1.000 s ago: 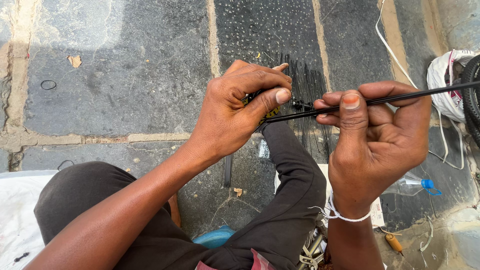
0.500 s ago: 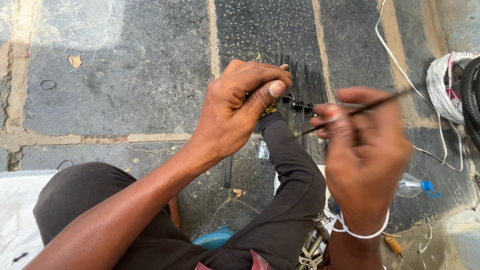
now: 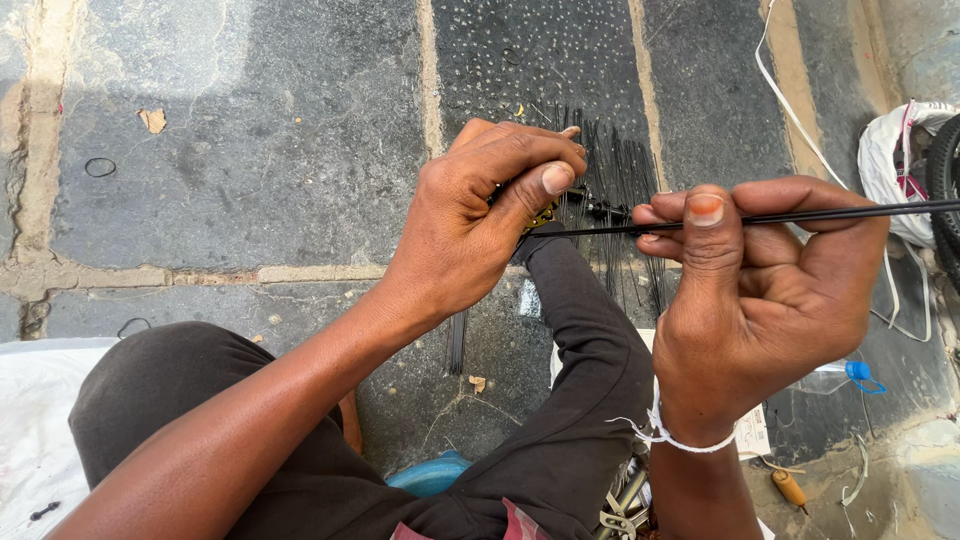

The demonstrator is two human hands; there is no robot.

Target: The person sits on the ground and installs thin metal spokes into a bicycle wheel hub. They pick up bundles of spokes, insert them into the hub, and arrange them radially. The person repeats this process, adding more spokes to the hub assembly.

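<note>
My right hand [image 3: 765, 290] pinches a thin black spoke [image 3: 850, 213] between thumb and fingers; the spoke runs level from the right edge toward my left hand. My left hand [image 3: 480, 220] is closed around a small brass-coloured piece [image 3: 541, 215] at the spoke's left end, thumb pressed on top. Beneath both hands a bundle of several black spokes [image 3: 615, 170] lies on the stone paving. A white thread is tied round my right wrist.
My dark-trousered legs [image 3: 580, 400] stretch under the hands. A white bag [image 3: 895, 165] and a black tyre edge [image 3: 945, 175] sit at the right. A clear bottle with a blue cap [image 3: 850, 375] and a white cord [image 3: 790, 90] lie on grey stone slabs.
My right hand tipped the spoke upward half a second ago and has now brought it back level. My left hand has stayed in place on the spoke's end.
</note>
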